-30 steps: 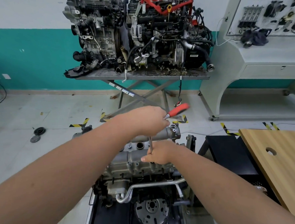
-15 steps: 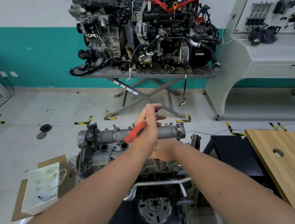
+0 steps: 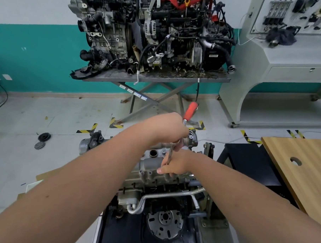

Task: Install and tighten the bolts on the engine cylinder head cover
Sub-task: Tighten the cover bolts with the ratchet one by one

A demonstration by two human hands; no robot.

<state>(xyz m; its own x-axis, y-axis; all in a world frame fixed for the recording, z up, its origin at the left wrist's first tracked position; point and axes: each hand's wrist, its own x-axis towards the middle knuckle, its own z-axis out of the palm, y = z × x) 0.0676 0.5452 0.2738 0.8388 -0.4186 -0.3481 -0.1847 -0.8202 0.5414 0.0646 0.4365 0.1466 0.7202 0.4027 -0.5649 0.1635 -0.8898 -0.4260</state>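
Left hand (image 3: pixel 167 130) grasps red-handled ratchet (image 3: pixel 190 110); right hand (image 3: pixel 174 166) pinches its extension (image 3: pixel 169 156) above cylinder head cover (image 3: pixel 150 164); hazard-taped floor (image 3: pixel 45 111).

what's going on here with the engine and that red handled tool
A person is working on the cylinder head cover of an engine on a stand. The left hand grips a ratchet with a red handle, which sticks up and away toward the right. The right hand holds the ratchet's metal extension low down, steadying it on the cover, presumably over a bolt hidden under the fingers.

Grey cylinder head cover (image 3: pixel 150 164) atop engine — red-handled ratchet (image 3: pixel 190 110) upright.
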